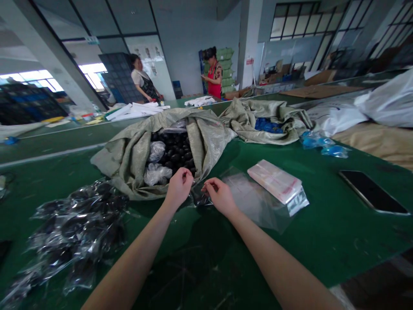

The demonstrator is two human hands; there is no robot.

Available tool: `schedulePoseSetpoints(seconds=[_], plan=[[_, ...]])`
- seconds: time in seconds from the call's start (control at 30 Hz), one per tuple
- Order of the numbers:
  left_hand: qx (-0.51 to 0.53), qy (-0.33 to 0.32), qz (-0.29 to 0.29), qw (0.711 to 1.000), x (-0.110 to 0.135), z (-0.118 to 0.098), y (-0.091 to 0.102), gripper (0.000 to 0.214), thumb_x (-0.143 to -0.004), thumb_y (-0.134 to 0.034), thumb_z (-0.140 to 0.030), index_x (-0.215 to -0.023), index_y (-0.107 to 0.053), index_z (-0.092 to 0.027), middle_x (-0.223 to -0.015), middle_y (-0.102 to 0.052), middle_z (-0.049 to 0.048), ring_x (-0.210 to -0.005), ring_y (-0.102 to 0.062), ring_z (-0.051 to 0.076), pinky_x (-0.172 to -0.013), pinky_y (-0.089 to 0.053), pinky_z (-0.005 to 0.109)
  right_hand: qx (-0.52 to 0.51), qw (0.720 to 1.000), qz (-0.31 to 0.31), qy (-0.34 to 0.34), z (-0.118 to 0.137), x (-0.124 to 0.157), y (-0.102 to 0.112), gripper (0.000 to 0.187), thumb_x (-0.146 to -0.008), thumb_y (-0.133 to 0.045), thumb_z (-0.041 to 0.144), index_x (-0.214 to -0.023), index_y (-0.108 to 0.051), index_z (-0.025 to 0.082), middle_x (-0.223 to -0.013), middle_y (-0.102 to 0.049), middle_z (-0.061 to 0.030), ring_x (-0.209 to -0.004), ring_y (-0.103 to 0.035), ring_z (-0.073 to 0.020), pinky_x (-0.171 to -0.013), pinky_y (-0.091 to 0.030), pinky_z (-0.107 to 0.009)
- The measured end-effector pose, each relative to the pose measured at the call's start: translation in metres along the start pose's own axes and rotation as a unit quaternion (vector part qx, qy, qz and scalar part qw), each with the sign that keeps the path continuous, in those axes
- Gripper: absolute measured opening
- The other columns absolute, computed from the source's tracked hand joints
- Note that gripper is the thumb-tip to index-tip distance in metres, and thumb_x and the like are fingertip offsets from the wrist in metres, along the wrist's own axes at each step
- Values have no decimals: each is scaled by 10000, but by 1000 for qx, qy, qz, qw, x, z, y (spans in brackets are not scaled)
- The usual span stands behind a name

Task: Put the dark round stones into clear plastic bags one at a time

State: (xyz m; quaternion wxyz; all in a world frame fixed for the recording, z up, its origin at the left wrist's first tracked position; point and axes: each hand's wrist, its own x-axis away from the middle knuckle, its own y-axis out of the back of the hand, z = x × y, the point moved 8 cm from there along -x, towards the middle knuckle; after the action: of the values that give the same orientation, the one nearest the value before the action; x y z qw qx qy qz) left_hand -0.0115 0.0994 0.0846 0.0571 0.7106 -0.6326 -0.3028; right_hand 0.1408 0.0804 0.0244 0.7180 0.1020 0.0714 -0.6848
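My left hand (178,186) and my right hand (220,195) meet over the green table (322,224), both with fingers pinched on a small clear plastic bag (200,199) that has something dark inside. Just beyond them an open grey-green woven sack (135,146) lies on its side, full of small black round parts (176,150) and a few crumpled clear bags. A heap of filled clear bags with black parts (74,228) lies to the left of my left forearm. A stack of flat empty bags (277,181) lies right of my right hand.
A second woven sack (284,118) holds blue parts, with loose blue-filled bags (322,144) beside it. A dark phone (372,191) lies at the right. White sacks (390,101) sit far right. Two people stand behind the table, one in a red apron (213,77).
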Motion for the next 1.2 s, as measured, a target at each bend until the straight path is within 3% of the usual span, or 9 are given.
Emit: schedulePoseSetpoints(seconds=[0.07,0.2,0.3,0.4,0.5,0.7,0.87,1.03,1.2], plan=[[153,86,-19,984,-5,15,2,60,-744,-449,-242,-740,-487,-195,-680,-584,-6,-540,-531,117,-496,-381,233,-36,999,-8,-26,-7,-1,0,140,-873,-524,358,-883,-572,227,-829,-684,-23,-806,-693,-176,-714,-550,-293],[382,181,-73,903,-16,35,18,41,-685,-462,-224,-704,-440,-196,-701,-613,22,-683,-633,147,-592,-479,256,-91,995,-20,-44,-12,-3,1,179,-864,-539,402,-897,-542,226,-873,-670,-24,-757,-708,-166,-672,-561,-291],[424,186,-61,884,-24,38,41,155,-670,-482,-215,-616,-337,-212,-482,-381,-61,-472,-483,87,-495,-432,203,-105,993,-32,-51,-11,-5,6,223,-854,-548,443,-899,-542,224,-879,-663,-23,-737,-709,-162,-659,-559,-287],[419,204,6,885,-22,41,52,233,-651,-522,-228,-594,-297,-216,-453,-204,-103,-342,-199,48,-331,-189,168,-110,991,-41,-68,-11,-7,12,261,-833,-567,478,-889,-539,225,-878,-662,-20,-729,-709,-166,-622,-557,-276],[344,256,60,902,-3,52,48,147,-672,-575,-299,-665,-463,-206,-443,-205,-117,-321,-144,44,-316,-81,171,-127,988,-37,-85,-12,-8,15,292,-813,-592,493,-884,-538,214,-875,-663,-19,-705,-710,-170,-569,-553,-267],[131,203,166,956,40,53,19,448,-659,-746,-419,-1018,-693,-156,-650,-611,-11,-387,-325,29,-356,-154,182,-158,979,4,-127,-14,-5,4,321,-780,-651,484,-887,-548,199,-836,-657,2,-669,-710,-158,-556,-569,-261],[136,214,144,957,55,70,11,404,-705,-700,-487,-887,-717,-127,-519,-562,-24,-367,-261,36,-378,-131,204,-154,974,51,-161,-24,0,-9,291,-785,-665,454,-865,-551,198,-846,-676,6,-663,-709,-147,-561,-578,-262],[140,219,113,959,56,84,10,377,-706,-687,-484,-851,-701,-136,-793,-726,47,-370,-301,34,-368,-167,211,-157,972,50,-169,-35,-2,-10,234,-788,-691,342,-933,-596,185,-861,-719,-34,-782,-720,-158,-693,-590,-285],[131,192,95,968,52,87,13,310,-731,-678,-431,-829,-726,-140,-806,-747,64,-460,-486,89,-431,-312,224,-131,977,56,-160,-39,-3,-9,284,-707,-752,331,-929,-667,176,-852,-738,-41,-802,-711,-169,-771,-583,-319]])
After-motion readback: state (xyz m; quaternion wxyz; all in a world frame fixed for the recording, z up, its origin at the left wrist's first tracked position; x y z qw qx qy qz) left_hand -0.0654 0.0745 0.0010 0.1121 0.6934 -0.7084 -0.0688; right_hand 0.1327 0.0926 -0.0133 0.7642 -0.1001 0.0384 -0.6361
